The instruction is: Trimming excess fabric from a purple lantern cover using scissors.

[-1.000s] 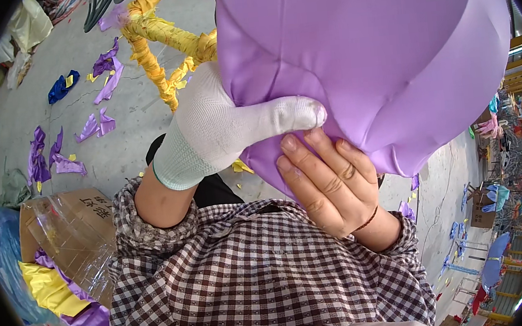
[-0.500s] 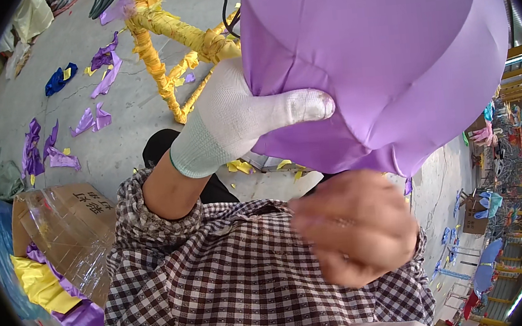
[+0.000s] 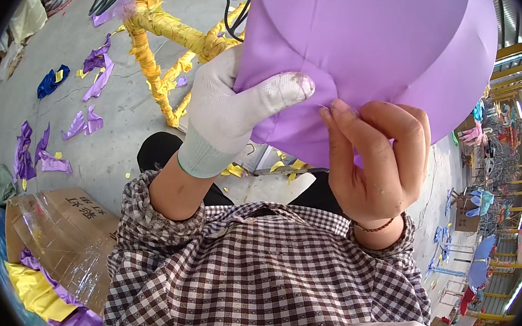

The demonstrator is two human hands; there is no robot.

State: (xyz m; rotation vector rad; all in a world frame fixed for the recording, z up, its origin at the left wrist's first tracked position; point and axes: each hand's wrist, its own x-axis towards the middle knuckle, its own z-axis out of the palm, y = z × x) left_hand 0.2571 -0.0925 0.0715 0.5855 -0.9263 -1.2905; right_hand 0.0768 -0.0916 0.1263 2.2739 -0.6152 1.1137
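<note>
A large shape covered in stretched light purple fabric (image 3: pixel 379 22) fills the upper right, with seams and small creases on it. My left hand (image 3: pixel 231 100), in a white knit glove with a pale green cuff, grips its near left edge, thumb lying on the front. My bare right hand (image 3: pixel 378 153), with a thin beaded bracelet at the wrist, pinches thumb and forefinger together against the fabric just right of that thumb. A fine, pale, thread-like line shows at the pinch; whether it is a thread or a needle I cannot tell.
A frame wrapped in yellow cloth (image 3: pixel 172 31) stands beyond my left hand, black cables (image 3: pixel 226 8) beside it. Purple scraps (image 3: pixel 99 74) and a blue scrap (image 3: pixel 53 80) litter the floor. At left sits an open cardboard box (image 3: pixel 71 232) with yellow cloth (image 3: pixel 36 288). Metal frames line the far right.
My right hand has risen from in front of my chest, where it was blurred, to pinch at the fabric near my left thumb. The purple shape has shifted slightly left.
</note>
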